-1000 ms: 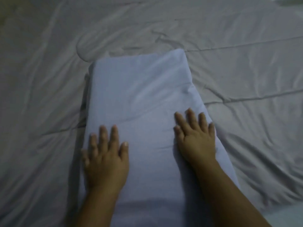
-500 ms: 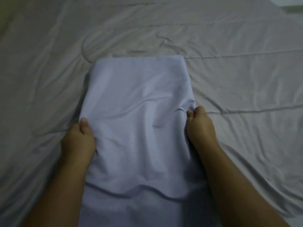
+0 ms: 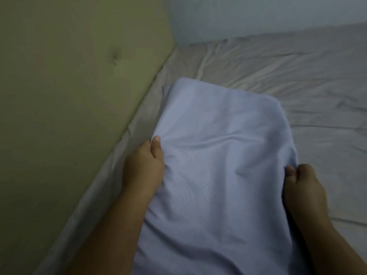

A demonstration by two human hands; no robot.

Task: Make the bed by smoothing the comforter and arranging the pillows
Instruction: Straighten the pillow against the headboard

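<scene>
A pale blue pillow (image 3: 218, 155) is held lengthwise in front of me, its far end pointing toward the bed's corner. My left hand (image 3: 145, 167) grips its left edge, thumb on top and fingers tucked underneath. My right hand (image 3: 303, 185) grips the right edge the same way, fingers curled into the fabric. The wrinkled grey comforter (image 3: 288, 80) spreads under and beyond the pillow. Whether the pillow's far end touches the comforter I cannot tell.
An olive padded headboard (image 3: 69, 86) with a tufted button fills the left side, meeting the bed along a diagonal edge. A pale wall (image 3: 258, 14) runs behind the bed at the top right.
My hands went from pressing flat on the pillow to gripping its two sides. The pillow has swung left toward the headboard, which has come into view along with the wall.
</scene>
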